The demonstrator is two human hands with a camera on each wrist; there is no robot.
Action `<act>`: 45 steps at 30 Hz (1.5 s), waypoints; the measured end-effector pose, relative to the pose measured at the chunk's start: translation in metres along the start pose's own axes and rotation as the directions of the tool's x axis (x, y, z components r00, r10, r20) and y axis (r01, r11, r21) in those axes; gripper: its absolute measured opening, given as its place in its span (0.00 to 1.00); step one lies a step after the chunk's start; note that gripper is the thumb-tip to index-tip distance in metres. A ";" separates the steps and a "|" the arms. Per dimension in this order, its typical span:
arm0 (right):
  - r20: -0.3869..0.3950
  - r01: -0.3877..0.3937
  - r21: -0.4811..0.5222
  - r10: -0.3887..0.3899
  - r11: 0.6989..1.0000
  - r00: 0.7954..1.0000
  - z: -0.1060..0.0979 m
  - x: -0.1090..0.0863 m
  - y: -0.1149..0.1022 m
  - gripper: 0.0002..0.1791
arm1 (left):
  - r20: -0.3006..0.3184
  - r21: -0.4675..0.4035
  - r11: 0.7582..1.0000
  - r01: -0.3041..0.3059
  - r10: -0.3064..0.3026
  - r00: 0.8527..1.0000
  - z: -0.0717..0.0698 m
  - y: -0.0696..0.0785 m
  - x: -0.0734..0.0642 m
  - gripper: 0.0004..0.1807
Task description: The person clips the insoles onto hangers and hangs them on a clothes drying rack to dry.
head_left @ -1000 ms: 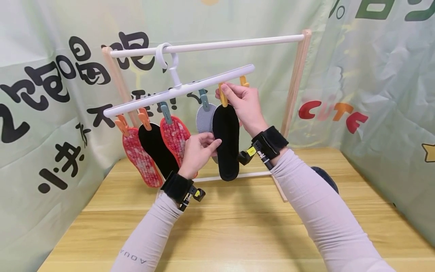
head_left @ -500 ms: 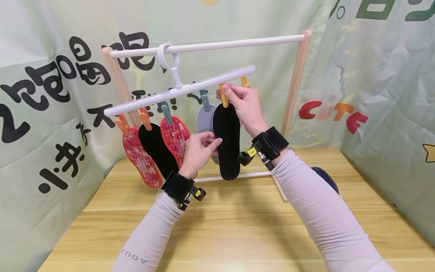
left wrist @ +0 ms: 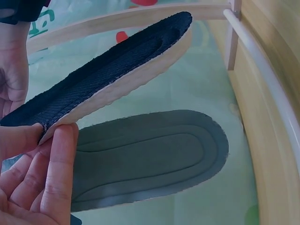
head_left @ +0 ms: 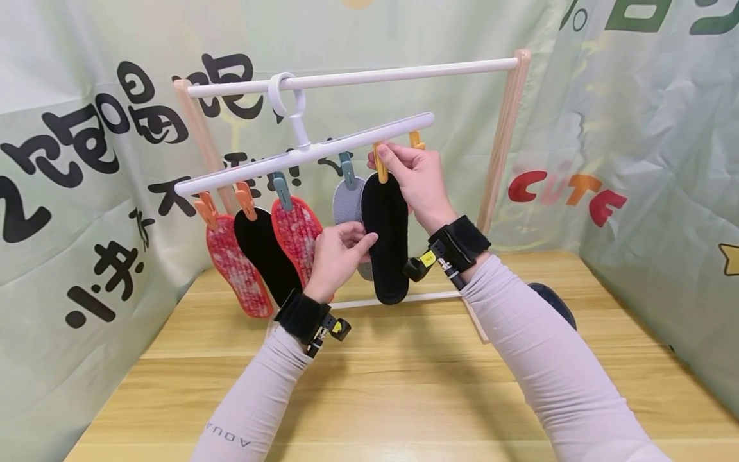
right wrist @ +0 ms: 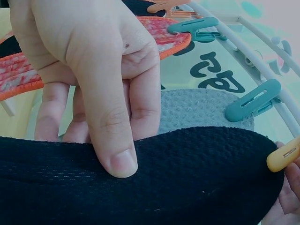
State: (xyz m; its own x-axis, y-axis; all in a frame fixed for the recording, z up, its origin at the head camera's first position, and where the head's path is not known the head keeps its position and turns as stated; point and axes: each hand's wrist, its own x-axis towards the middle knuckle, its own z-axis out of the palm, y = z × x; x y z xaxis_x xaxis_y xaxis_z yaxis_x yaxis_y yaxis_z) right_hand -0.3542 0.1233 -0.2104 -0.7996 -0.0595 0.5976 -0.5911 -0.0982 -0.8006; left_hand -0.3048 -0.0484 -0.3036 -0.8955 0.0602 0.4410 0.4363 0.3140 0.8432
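My left hand (head_left: 339, 255) pinches the side edge of a black insole (head_left: 388, 250) between thumb and fingers. In the left wrist view, the pale underside (left wrist: 140, 79) of this insole shows. My right hand (head_left: 420, 176) grips a yellow clip (head_left: 382, 165) at the insole's top end; the right wrist view shows the yellow clip (right wrist: 284, 155) over the insole's edge. The clip hangs from a white hanger (head_left: 248, 172) that tilts up to the right. Behind the black insole, a grey insole (head_left: 348, 197) hangs from a teal clip (head_left: 347, 170).
Two red-and-white insoles (head_left: 238, 269) and another black insole (head_left: 268, 253) hang at the left. Another yellow clip (head_left: 415, 139) sits near the hanger's right end. A wood-and-white rack (head_left: 404, 74) bears the hanger. A dark object (head_left: 552, 305) lies behind the right forearm on the table (head_left: 369, 391).
The hanger's right end has dipped very slightly. The lower end of the held black insole has shifted slightly up and right. Both hands keep their grip in nearly the same place.
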 end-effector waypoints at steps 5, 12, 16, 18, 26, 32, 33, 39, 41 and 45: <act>-0.005 -0.011 -0.005 0.011 1.000 1.000 0.001 0.000 0.000 0.17 | 0.003 -0.012 1.000 0.010 -0.010 1.000 -0.001 0.001 0.000 0.10; -0.006 0.003 0.004 -0.003 1.000 1.000 0.001 0.000 0.001 0.17 | 0.008 -0.010 1.000 -0.001 0.001 1.000 -0.001 0.002 0.001 0.10; -0.007 0.009 0.004 -0.009 1.000 1.000 0.001 0.000 0.000 0.17 | 0.009 -0.010 1.000 -0.004 0.004 1.000 -0.001 0.002 0.002 0.10; -0.007 0.007 -0.003 -0.007 1.000 1.000 0.001 0.000 0.000 0.17 | 0.006 -0.012 1.000 0.002 -0.002 1.000 -0.001 0.002 0.002 0.10; -0.001 -0.012 -0.012 0.012 1.000 1.000 0.002 -0.001 0.000 0.19 | 0.005 -0.035 0.999 0.015 -0.015 1.000 -0.001 0.003 0.001 0.09; 0.010 -0.020 -0.059 0.020 0.998 1.000 0.001 -0.003 0.001 0.20 | 0.007 -0.020 1.000 0.007 -0.006 1.000 0.000 -0.001 0.002 0.10; 0.012 -0.019 -0.069 0.020 0.997 1.000 0.001 -0.003 0.002 0.20 | 0.007 -0.019 1.000 0.007 -0.007 1.000 0.000 -0.001 0.003 0.10; 0.014 -0.015 -0.113 0.016 0.993 1.000 -0.001 -0.007 0.002 0.20 | 0.026 -0.052 0.999 0.014 -0.012 1.000 0.001 -0.005 0.003 0.10; 0.013 -0.013 -0.132 0.015 0.991 1.000 -0.002 -0.008 0.003 0.20 | 0.036 -0.068 0.997 0.022 -0.020 0.999 0.001 -0.006 0.003 0.10; 0.008 -0.015 -0.176 0.017 0.984 1.000 -0.005 -0.011 0.006 0.21 | 0.041 -0.084 0.996 0.034 -0.030 0.999 0.002 -0.007 0.003 0.10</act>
State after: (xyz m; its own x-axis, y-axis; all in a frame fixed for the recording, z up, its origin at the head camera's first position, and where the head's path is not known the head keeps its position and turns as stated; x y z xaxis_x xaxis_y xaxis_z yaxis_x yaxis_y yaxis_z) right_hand -0.3496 0.1284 -0.2218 -0.8084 -0.0692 0.5845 -0.5885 0.0790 -0.8046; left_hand -0.3105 -0.0488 -0.3084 -0.9111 0.0893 0.4024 0.4119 0.2349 0.8804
